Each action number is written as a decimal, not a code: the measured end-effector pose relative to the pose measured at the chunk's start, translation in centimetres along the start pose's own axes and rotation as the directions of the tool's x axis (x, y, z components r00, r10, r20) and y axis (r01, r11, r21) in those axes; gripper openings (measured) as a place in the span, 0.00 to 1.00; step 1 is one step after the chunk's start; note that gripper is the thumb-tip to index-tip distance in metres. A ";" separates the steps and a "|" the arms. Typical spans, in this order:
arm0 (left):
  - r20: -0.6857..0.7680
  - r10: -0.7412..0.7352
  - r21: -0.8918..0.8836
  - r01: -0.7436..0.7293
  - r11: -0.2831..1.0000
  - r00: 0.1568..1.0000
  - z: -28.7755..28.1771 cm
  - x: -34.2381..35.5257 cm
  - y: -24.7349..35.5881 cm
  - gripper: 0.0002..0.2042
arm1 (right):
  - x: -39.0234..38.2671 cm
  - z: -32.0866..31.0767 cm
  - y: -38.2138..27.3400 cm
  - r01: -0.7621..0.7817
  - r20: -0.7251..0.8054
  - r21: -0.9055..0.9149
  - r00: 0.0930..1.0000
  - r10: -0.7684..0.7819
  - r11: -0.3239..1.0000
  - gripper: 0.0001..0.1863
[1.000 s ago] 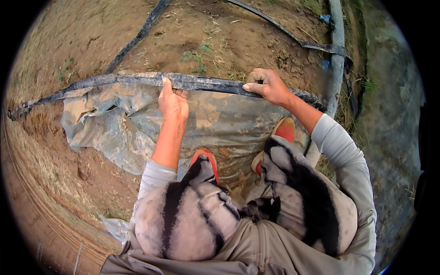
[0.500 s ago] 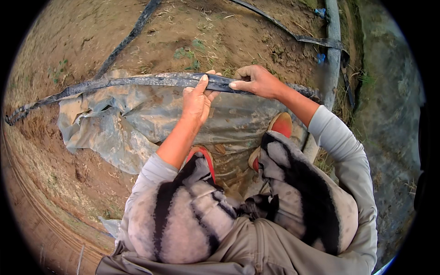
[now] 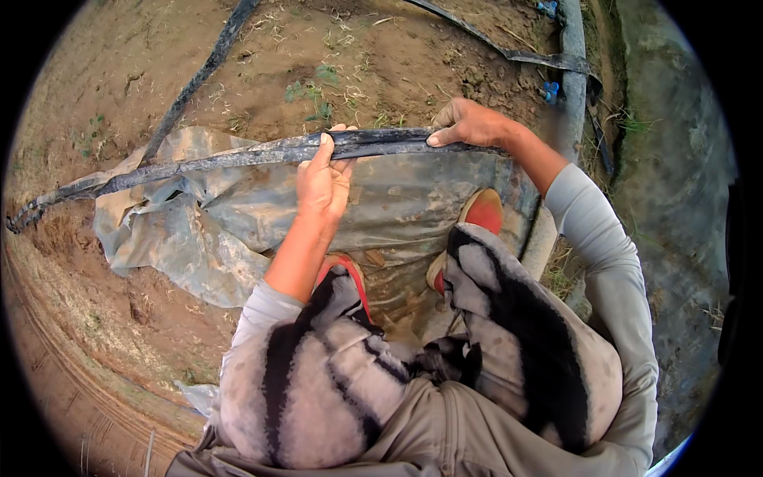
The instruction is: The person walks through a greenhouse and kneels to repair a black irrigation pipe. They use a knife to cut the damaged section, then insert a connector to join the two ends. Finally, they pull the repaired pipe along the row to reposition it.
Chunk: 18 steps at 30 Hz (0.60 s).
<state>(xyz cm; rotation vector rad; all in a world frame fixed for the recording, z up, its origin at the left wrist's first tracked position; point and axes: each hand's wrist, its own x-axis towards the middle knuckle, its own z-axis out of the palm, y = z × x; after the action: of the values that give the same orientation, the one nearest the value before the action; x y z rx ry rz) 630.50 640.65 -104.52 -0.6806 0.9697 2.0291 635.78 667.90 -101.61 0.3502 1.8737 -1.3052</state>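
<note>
A flat black hose (image 3: 383,143) was held out sideways by two hands, along the far edge of a muddy plastic sheet (image 3: 413,203). It was pinched by the left hand (image 3: 323,181), with the thumb laid on top and the other fingers tucked behind. Farther right, it was pinched between the thumb and bent fingers of the right hand (image 3: 475,125). Because it was gripped at two spots, the part between was made almost straight, perhaps so it could be seen well. How hard it was squeezed could not be told. The red shoes (image 3: 485,213) were set apart, likely for balance. Near the blue valves (image 3: 550,93), a black strip (image 3: 548,59) was laid across a grey pipe (image 3: 573,103).
</note>
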 end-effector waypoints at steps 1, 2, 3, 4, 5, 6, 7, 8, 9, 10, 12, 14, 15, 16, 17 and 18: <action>-0.015 -0.014 -0.025 0.014 1.000 1.000 0.0 0.1 -0.1 0.16 | -0.1 -0.2 0.9 -0.021 -0.008 0.031 1.000 0.021 0.999 0.14; -0.028 -0.027 -0.045 0.026 0.999 0.999 0.1 0.4 -0.1 0.16 | -0.2 -0.1 0.9 -0.005 -0.012 0.016 1.000 0.005 1.000 0.14; -0.029 -0.021 -0.116 0.017 0.993 0.999 -0.2 0.7 -0.4 0.18 | -0.1 0.0 0.8 0.010 -0.018 0.002 1.000 -0.010 1.000 0.13; -0.027 -0.011 -0.098 0.008 0.995 1.000 -0.2 0.9 -0.8 0.18 | -0.2 0.2 0.8 0.025 -0.024 -0.012 0.999 -0.025 1.000 0.13; -0.026 0.001 -0.081 -0.003 0.997 1.000 0.1 0.8 -1.2 0.18 | -0.3 0.3 0.6 0.037 -0.024 -0.016 0.999 -0.037 0.999 0.13; -0.025 0.012 -0.063 -0.014 0.998 1.000 0.5 0.7 -1.7 0.18 | -0.4 0.3 0.5 0.048 -0.024 -0.021 0.999 -0.048 0.999 0.13; -0.001 -0.009 0.004 0.009 1.000 1.000 1.0 0.6 -2.6 0.17 | -0.4 0.3 0.4 0.059 -0.024 -0.025 0.998 -0.059 0.998 0.12; 0.032 -0.050 0.084 0.047 0.995 0.998 1.7 0.5 -3.8 0.16 | -0.4 0.4 0.6 0.059 -0.026 -0.002 0.998 -0.059 0.998 0.12; 0.060 -0.094 0.161 0.084 0.983 0.994 2.2 0.4 -5.1 0.14 | -0.4 0.4 0.8 0.057 -0.025 0.020 0.998 -0.056 0.998 0.12; 0.084 -0.139 0.238 0.116 0.964 0.987 2.8 0.4 -6.3 0.13 | -0.4 0.5 1.0 0.055 -0.023 0.042 0.998 -0.054 0.998 0.12; -0.030 -0.163 0.260 0.165 0.951 0.986 4.3 1.0 -8.5 0.10 | -0.3 0.9 1.1 0.086 -0.027 0.084 0.996 -0.084 0.993 0.12; -0.093 -0.108 0.252 0.128 0.959 0.990 5.2 1.6 -8.9 0.09 | -0.5 0.8 1.5 0.080 -0.033 0.133 0.997 -0.077 0.988 0.12; -0.098 -0.044 0.236 0.066 0.970 0.994 5.6 1.8 -8.8 0.10 | -0.8 0.5 2.0 0.057 -0.037 0.161 0.998 -0.051 0.985 0.13; -0.105 0.020 0.219 0.003 0.976 0.994 6.0 2.0 -8.6 0.11 | -1.0 0.3 2.4 0.034 -0.040 0.188 0.999 -0.027 0.982 0.14; -0.157 0.063 0.185 -0.034 0.982 0.985 6.2 2.2 -7.7 0.11 | -1.0 0.2 2.6 0.035 -0.035 0.198 0.999 -0.028 0.980 0.14; -0.196 0.130 0.201 -0.090 0.976 0.972 5.4 2.9 -7.0 0.11 | -1.0 0.2 2.6 0.035 -0.034 0.208 0.999 -0.029 0.977 0.15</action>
<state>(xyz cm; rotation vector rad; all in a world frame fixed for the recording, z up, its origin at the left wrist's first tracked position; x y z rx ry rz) 633.83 649.12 -106.34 -0.7596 1.3326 1.9541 638.12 669.04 -102.55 0.4534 1.7777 -1.5318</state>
